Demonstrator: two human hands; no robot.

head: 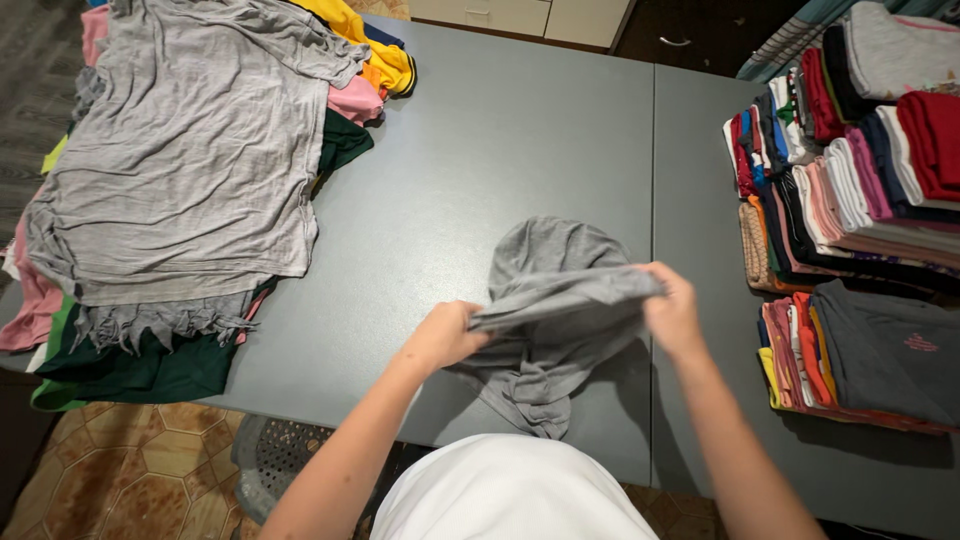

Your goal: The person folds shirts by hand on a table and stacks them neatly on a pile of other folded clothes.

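Your left hand and right hand each grip the grey garment closed-fisted, lifted above the tabletop's near edge.

Home laundry spot: folded clothes stacks, tiled floor.

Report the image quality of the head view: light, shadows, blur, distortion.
Head view: even indoor light, no glare on the grey table; soft shadow beneath the grey garment held by left hand and right hand; slight motion softness there; wide-angle bending at the edges.
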